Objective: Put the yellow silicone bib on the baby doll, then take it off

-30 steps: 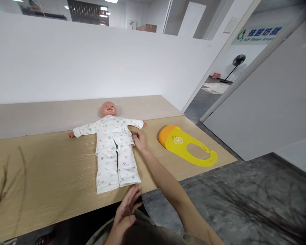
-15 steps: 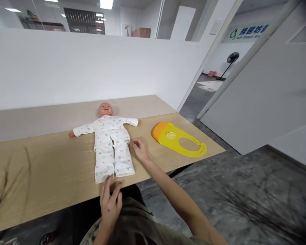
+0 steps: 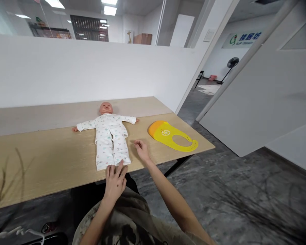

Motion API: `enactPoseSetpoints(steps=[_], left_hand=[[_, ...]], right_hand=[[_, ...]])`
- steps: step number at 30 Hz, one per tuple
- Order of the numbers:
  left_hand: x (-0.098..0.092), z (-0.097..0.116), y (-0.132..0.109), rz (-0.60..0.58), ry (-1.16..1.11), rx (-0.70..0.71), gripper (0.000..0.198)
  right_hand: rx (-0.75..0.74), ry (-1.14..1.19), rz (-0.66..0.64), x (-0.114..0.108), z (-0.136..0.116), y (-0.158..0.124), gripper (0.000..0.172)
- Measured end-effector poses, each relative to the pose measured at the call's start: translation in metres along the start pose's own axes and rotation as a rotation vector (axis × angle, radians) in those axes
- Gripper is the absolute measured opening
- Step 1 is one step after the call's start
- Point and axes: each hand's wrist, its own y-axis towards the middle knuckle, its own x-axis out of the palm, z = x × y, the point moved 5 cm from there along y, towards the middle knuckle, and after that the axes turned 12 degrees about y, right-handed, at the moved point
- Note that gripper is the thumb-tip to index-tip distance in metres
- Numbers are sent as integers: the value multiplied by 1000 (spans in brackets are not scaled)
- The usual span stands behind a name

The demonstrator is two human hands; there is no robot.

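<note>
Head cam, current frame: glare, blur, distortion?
Head view, top: ceiling lights blown out; head view, lower left and right: dark strands heavily blurred; head view, right: door leans, lens distortion or camera tilt, can't tell which; head view, centre: doll, left hand and right hand fairly clear, shadows soft.
</note>
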Motion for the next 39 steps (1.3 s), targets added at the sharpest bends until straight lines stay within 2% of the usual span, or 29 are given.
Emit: enactPoseSetpoints(steps=[8, 16, 24, 33, 39], left_hand=[[9, 5, -7, 13, 56, 45, 63], [11, 2, -4, 58, 219, -137, 53], [4, 7, 7, -79, 179, -170, 59], [3, -3, 32, -260, 184, -207, 55], [7, -5, 32, -279, 163, -185, 50]], right_hand=[[-28, -52, -50, 3, -4, -3, 31], [-15, -45, -70, 5, -6, -2, 27], [-19, -32, -82, 6, -1, -1, 30], [-27, -128, -144, 10, -11, -4, 31], [-22, -160, -180, 11, -18, -10, 27]])
